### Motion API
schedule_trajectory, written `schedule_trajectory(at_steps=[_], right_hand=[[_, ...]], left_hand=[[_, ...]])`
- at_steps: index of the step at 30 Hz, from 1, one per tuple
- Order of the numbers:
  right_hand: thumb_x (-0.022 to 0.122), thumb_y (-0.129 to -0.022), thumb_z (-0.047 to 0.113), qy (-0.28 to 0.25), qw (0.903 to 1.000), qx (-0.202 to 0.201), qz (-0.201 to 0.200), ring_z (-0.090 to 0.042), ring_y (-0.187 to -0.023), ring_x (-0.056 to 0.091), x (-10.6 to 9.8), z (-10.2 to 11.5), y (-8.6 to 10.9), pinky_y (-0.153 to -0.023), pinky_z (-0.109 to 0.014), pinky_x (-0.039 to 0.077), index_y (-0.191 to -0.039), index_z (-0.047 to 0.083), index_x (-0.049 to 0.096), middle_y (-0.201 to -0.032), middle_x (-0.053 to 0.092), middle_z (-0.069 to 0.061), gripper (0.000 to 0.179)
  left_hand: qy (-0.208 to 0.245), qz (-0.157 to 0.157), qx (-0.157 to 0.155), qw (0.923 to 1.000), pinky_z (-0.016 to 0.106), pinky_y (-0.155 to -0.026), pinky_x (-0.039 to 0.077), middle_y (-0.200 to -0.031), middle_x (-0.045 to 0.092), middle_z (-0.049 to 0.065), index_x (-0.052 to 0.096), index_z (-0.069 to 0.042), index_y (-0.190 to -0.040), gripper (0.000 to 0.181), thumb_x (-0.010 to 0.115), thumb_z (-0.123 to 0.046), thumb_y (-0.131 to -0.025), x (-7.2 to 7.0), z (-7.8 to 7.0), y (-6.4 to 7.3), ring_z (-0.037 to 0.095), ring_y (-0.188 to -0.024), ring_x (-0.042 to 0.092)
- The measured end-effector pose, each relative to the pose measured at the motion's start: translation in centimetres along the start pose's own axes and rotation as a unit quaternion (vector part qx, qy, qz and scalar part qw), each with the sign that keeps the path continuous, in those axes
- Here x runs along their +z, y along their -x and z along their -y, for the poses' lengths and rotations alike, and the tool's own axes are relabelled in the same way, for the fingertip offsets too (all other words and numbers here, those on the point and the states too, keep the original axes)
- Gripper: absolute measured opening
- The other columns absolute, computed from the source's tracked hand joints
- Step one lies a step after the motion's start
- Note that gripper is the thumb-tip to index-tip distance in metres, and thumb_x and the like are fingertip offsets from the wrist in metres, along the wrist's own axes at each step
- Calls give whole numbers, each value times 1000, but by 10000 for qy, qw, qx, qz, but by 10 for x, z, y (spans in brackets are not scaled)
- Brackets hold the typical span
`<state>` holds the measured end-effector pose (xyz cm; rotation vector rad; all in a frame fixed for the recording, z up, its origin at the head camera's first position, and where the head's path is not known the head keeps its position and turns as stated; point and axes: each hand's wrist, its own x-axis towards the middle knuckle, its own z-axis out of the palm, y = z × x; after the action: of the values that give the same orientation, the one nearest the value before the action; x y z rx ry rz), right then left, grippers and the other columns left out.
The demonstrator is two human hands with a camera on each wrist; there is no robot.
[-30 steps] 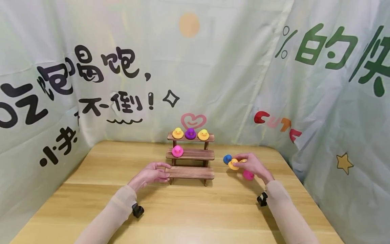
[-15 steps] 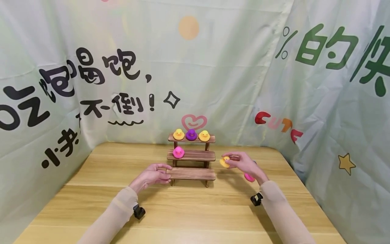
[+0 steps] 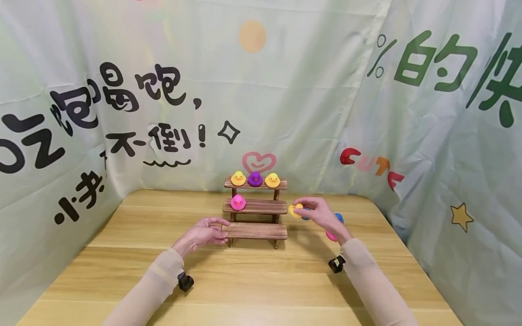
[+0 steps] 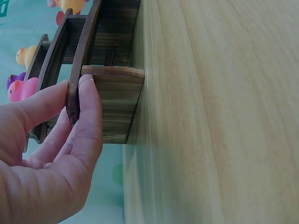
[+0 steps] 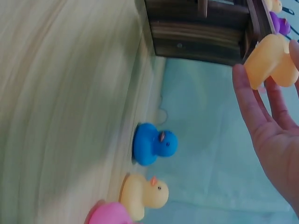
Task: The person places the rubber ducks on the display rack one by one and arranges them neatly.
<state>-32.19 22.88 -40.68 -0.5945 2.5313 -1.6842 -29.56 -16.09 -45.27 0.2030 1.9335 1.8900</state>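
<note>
My left hand (image 3: 205, 233) pinches the left end of the lowest board of a three-tier wooden display stand (image 3: 257, 231); the left wrist view shows the thumb on top of the board (image 4: 77, 65) and fingers beneath. A yellow rubber duck (image 3: 295, 210) is held in my right hand (image 3: 320, 213), in the air just right of the middle tier. In the right wrist view this duck (image 5: 268, 60) sits between thumb and fingers. On the top tier stand a yellow duck (image 3: 238, 178), a purple duck (image 3: 255, 179) and another yellow duck (image 3: 272, 180). A pink duck (image 3: 238, 202) occupies the middle tier's left end.
On the table right of the stand, partly hidden by my right hand, are a blue duck (image 5: 148, 144), a yellow duck (image 5: 140, 196) and a pink duck (image 5: 110, 214). Another blue patch (image 3: 339, 218) shows behind the right wrist. Printed cloth (image 3: 293, 99) walls the table's back and sides.
My right hand has carried the yellow duck leftward and slightly up from beside the other ducks to the stand's right side. The left hand keeps its grip on the lowest board.
</note>
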Motion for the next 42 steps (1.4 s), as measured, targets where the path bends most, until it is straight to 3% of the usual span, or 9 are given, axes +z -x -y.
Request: schedule_trajectory(at_steps=[4, 11, 13, 18, 20, 29, 42], right_hand=[[73, -89, 30, 15, 9999, 23, -114, -24, -112, 63, 7, 4, 0, -90, -43, 58, -122, 7, 66, -123, 66, -10, 41], [73, -89, 26, -137, 9991, -232, -322, -32, -120, 58, 16, 6, -4, -80, -27, 57, -124, 7, 65, -120, 68, -12, 40], [72, -90, 22, -240, 9990, -224, -312, -35, -120, 57, 18, 17, 0, -80, -27, 58, -125, 5, 65, -121, 67, -15, 39], [72, -90, 24, -296, 9992, -201, -204, -27, -118, 61, 22, 23, -3, -80, -28, 59, -130, 4, 62, -125, 66, -15, 46], [74, -89, 27, -342, 9989, -260, -202, -22, -116, 62, 23, 15, -8, -81, -26, 59, -130, 5, 62, -125, 67, -13, 48], [73, -89, 13, -774, 9955, -520, -148, -40, -126, 54, 35, 17, -17, -90, -23, 58, -130, -6, 58, -130, 60, -22, 48], [73, -89, 17, -722, 9967, -356, -70, -31, -125, 57, 46, 22, -23, -89, -22, 56, -129, 4, 62, -137, 57, -21, 43]], left_hand=[[0, -11, -8, 10000, 31, -79, 63, -82, 59, 7, 50, 9, -130, 44, 64, 5, -89, -1, 0, 0, 21, -80, 70], [1, 7, -30, 10000, 32, -80, 63, -83, 60, 7, 50, 8, -131, 44, 65, 4, -89, -2, 0, 0, 21, -80, 70], [-19, 17, -28, 10000, 33, -81, 63, -83, 60, 8, 50, 8, -131, 44, 65, 4, -89, -2, 1, 0, 22, -81, 70], [-48, 5, -21, 10000, 34, -82, 63, -84, 60, 8, 50, 8, -131, 44, 65, 4, -89, -2, 0, 0, 22, -82, 70], [-45, -15, -19, 10000, 34, -82, 63, -84, 60, 8, 50, 8, -131, 44, 65, 4, -89, -2, 0, 0, 22, -81, 70], [-48, -29, -30, 10000, 35, -83, 63, -84, 60, 8, 50, 8, -131, 45, 65, 4, -89, -2, 0, 0, 22, -82, 70], [-7, 0, -45, 10000, 34, -82, 63, -83, 61, 7, 50, 8, -130, 44, 65, 4, -89, -2, 0, 0, 22, -81, 70]])
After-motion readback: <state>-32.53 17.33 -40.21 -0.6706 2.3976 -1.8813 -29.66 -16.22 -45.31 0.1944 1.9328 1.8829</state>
